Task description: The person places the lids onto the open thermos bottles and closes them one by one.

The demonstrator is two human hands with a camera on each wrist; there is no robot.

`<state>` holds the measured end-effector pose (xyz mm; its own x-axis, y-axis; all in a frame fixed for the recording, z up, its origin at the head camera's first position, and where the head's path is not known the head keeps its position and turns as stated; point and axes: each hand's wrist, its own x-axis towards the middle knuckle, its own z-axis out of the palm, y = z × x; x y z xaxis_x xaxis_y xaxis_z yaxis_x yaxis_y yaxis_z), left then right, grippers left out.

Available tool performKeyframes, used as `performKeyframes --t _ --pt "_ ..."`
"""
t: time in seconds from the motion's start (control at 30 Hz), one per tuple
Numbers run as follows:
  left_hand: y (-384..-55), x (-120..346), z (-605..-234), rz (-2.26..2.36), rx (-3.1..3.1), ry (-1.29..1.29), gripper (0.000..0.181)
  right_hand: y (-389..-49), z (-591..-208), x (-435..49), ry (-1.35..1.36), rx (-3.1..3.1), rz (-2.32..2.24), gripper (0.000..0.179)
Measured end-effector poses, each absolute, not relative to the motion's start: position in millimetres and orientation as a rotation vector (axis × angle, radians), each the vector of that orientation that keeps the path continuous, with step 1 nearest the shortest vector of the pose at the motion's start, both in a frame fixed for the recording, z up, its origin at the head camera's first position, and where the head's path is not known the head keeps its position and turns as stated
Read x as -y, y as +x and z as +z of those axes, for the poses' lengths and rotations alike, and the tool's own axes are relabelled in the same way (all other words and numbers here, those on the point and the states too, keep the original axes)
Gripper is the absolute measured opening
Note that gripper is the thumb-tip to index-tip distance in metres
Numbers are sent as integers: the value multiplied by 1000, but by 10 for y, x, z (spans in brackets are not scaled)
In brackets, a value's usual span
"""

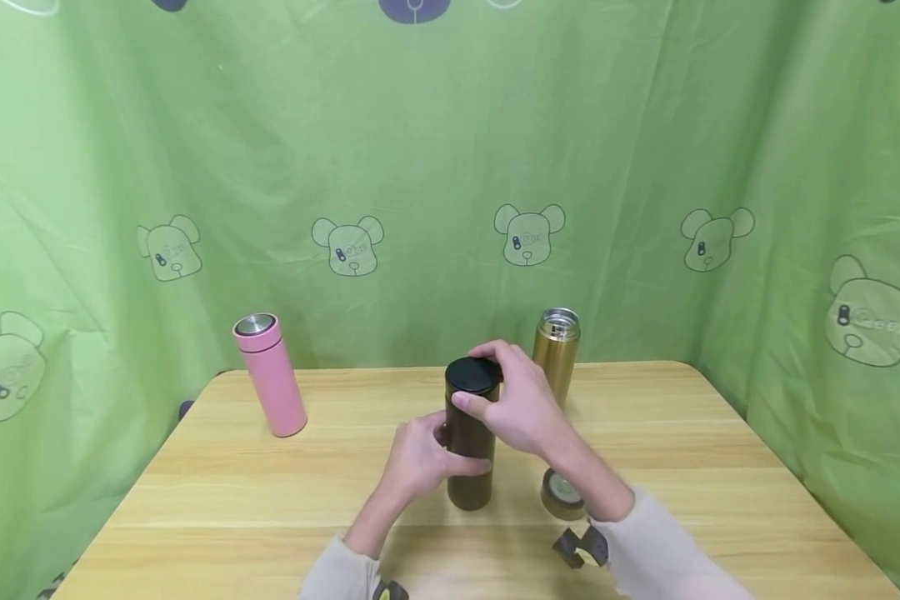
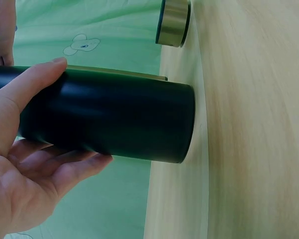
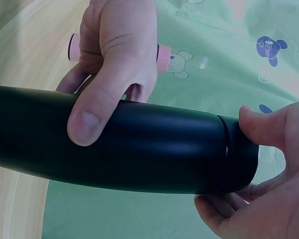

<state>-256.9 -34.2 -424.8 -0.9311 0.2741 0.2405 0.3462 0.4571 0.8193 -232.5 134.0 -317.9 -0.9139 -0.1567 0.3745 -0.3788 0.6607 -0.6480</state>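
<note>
A black thermos bottle [image 1: 468, 450] stands upright near the middle of the table, its lid [image 1: 471, 375] on top. My left hand [image 1: 418, 458] grips the body, the thumb across the front and the fingers behind it. Up at the top, my right hand [image 1: 521, 404] holds the lid between thumb and fingers. A thin seam shows between lid and body in the right wrist view. Just behind my right hand is a gold thermos bottle [image 1: 555, 358] with its mouth uncovered. Its gold lid [image 1: 562, 492] lies by my right forearm.
A pink thermos bottle [image 1: 276, 383] with its lid on stands at the back left of the wooden table [image 1: 232, 517]. Green curtains [image 1: 435, 183] with bear drawings hang behind the table and at both sides.
</note>
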Motion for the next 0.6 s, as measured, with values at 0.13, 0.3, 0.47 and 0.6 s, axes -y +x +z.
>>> performKeyframes --t 0.13,0.3,0.47,0.6 --pt "-2572 347 -4246 -1512 2625 -560 49 -2325 -3174 -1359 459 2599 1093 55" --pt "-2573 359 -4242 -1509 2644 -575 50 -2327 -3137 -1391 511 2636 1090 57" --pt "-2572 370 -4233 -1500 2661 -579 52 -2332 -3051 -1415 533 2705 1113 60" --pt "-2575 370 -4226 -1510 2656 -589 52 -2346 -2982 -1445 561 2766 1148 69"
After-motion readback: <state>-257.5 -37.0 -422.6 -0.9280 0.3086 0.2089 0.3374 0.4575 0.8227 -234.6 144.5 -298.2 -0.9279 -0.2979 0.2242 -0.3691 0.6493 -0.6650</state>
